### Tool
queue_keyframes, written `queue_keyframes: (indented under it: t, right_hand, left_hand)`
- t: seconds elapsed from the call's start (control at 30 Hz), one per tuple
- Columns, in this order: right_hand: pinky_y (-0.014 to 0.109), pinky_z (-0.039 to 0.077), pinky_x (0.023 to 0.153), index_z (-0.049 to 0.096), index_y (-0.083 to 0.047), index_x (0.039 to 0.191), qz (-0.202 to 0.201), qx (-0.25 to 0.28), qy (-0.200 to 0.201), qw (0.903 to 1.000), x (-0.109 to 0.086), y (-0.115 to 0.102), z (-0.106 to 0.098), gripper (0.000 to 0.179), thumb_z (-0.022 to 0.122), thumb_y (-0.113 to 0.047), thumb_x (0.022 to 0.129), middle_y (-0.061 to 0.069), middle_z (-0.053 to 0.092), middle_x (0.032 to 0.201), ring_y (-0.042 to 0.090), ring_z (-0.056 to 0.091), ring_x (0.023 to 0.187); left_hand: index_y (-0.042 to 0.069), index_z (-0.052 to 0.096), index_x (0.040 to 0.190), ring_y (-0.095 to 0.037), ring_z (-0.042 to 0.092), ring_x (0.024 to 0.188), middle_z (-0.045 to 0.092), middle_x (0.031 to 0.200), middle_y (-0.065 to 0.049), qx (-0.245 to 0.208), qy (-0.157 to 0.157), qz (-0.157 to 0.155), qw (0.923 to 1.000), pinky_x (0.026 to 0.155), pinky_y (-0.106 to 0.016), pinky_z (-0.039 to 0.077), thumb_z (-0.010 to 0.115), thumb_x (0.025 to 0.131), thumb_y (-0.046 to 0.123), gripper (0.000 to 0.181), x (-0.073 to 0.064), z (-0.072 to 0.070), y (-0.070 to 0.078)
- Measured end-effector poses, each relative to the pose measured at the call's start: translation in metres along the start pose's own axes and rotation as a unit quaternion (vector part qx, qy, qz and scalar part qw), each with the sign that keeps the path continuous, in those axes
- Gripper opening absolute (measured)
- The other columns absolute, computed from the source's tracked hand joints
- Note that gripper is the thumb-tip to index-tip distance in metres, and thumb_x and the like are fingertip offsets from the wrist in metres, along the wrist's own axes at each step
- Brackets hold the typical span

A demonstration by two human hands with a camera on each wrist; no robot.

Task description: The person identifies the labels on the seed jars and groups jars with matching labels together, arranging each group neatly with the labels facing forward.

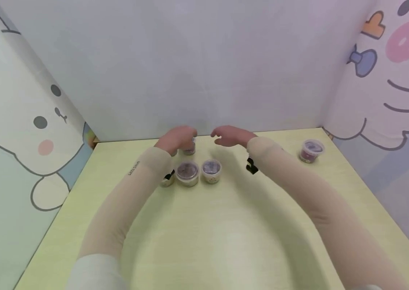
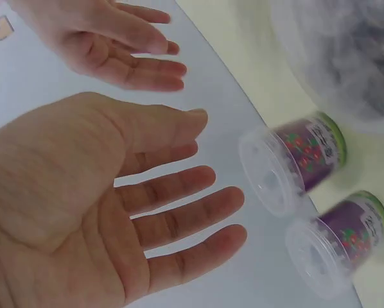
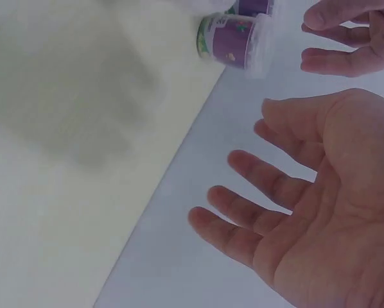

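Note:
Both hands hover over the far part of the table and hold nothing. My left hand (image 1: 179, 138) is above the back tubs, its fingers spread and relaxed in the left wrist view. To its right is my right hand (image 1: 231, 136), fingers loosely apart, palm showing in the right wrist view. Beneath the left hand stands a small lidded tub (image 1: 189, 150); a second purple-labelled tub (image 2: 356, 237) beside it is mostly hidden in the head view. Nearer stand a wider tub (image 1: 187, 173), a clear-lidded tub (image 1: 211, 171) and one partly covered tub (image 1: 167, 181) under the left wrist.
A lone purple tub (image 1: 311, 150) with a clear lid stands at the table's right side. The pale yellow-green table (image 1: 204, 233) meets a plain back wall (image 1: 204, 72). Cartoon-printed panels (image 1: 393, 92) flank it on both sides.

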State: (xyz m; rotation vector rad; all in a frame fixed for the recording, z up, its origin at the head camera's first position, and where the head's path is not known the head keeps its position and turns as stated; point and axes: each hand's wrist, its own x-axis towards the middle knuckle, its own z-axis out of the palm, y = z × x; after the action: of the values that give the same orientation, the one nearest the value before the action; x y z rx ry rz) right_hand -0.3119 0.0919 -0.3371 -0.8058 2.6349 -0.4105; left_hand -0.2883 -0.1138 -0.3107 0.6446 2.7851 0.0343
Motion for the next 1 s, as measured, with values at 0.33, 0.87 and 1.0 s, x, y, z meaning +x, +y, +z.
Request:
queue_keyframes:
  t: [0.33,0.87,1.0]
  right_hand:
    - [0.056,0.035,0.112,0.052,0.007,0.141,0.009,-0.03,0.018,0.9993,-0.078,0.07,-0.014,0.041,0.053,-0.011,0.105,0.028,0.05,0.145,0.045,0.044,0.136]
    - [0.067,0.034,0.106,0.045,0.011,0.142,0.128,0.059,0.155,0.9778,-0.17,0.176,-0.018,0.045,0.05,-0.016,0.105,0.039,0.046,0.14,0.055,0.042,0.13]
    - [0.068,0.034,0.105,0.045,0.013,0.141,0.142,0.071,0.167,0.9731,-0.185,0.19,-0.011,0.046,0.05,-0.016,0.105,0.041,0.044,0.14,0.057,0.041,0.129]
  left_hand:
    - [0.007,0.066,0.128,-0.027,0.06,0.112,0.062,0.123,-0.011,0.063,0.078,0.092,0.9907,0.093,-0.04,0.051,0.054,0.102,0.005,0.028,0.019,0.0,0.051]
    - [0.011,0.066,0.131,-0.023,0.063,0.102,0.064,0.12,-0.006,0.064,0.164,0.162,0.971,0.083,-0.032,0.054,0.058,0.102,0.01,0.031,0.085,0.036,0.154]
    - [0.011,0.057,0.141,-0.018,0.063,0.094,0.059,0.13,-0.006,0.02,0.144,0.164,0.9756,0.079,-0.028,0.054,0.058,0.102,0.015,0.039,0.093,0.051,0.181]
